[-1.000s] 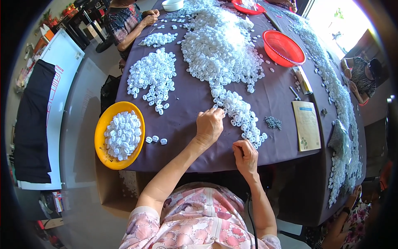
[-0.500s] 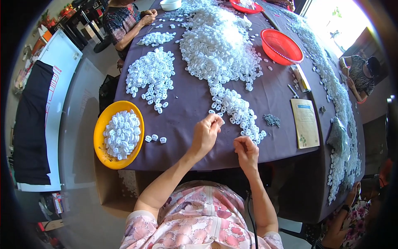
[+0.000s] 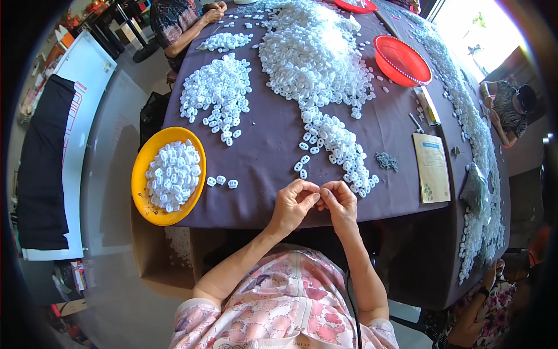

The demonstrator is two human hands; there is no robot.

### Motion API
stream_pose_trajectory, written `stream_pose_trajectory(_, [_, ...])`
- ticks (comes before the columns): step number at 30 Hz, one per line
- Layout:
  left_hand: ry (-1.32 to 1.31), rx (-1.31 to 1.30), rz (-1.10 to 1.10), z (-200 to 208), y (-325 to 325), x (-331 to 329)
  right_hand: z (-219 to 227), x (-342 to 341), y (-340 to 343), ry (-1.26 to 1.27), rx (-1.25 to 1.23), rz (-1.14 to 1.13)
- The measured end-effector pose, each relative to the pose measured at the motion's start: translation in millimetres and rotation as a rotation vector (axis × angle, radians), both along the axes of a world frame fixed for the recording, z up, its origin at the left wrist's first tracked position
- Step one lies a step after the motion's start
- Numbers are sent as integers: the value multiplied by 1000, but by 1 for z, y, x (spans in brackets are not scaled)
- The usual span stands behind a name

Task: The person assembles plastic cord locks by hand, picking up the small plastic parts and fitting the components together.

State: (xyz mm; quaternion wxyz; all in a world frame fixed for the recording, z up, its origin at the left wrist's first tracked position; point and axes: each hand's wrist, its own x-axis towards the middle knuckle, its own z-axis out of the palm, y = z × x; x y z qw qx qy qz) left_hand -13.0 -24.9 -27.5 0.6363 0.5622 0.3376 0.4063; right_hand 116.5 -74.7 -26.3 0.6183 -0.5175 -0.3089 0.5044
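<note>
My left hand (image 3: pixel 292 205) and my right hand (image 3: pixel 339 205) meet fingertip to fingertip above the table's near edge. The left thumb and fingers pinch a small white oval plastic piece, mostly hidden by the fingers. My right fingers are pinched against the same spot; what they hold cannot be made out. Just beyond the hands lies a trail of white oval plastic pieces (image 3: pixel 343 145) with dark marks, running back to a large heap (image 3: pixel 311 55). A little pile of small grey parts (image 3: pixel 386 161) sits to the right of the trail.
A yellow dish (image 3: pixel 139 192) of white pieces stands at the left edge, with 3 loose pieces (image 3: pixel 221 181) beside it. Further off are more piles (image 3: pixel 215 87), a red basket (image 3: pixel 401 61) and a brown envelope (image 3: pixel 431 168). Other people (image 3: pixel 180 26) sit around the table.
My left hand has come back toward me from the trail with a white piece, and its fingertips now meet my right hand's. The view has shifted slightly.
</note>
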Motion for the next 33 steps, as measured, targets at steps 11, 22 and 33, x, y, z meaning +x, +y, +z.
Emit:
stream_pose_trajectory(11, [-52,-328,-45,1,-1,-4,-4,-4,-2,-24,73,-18])
stream_pose_trajectory(22, [209,-118,-93,12,5,-10,-2,-4,-1,-222,17,19])
stream_pose_trajectory(33, [-20,-449,-43,-1,2,-12,-3,-11,-10,-256,83,-46])
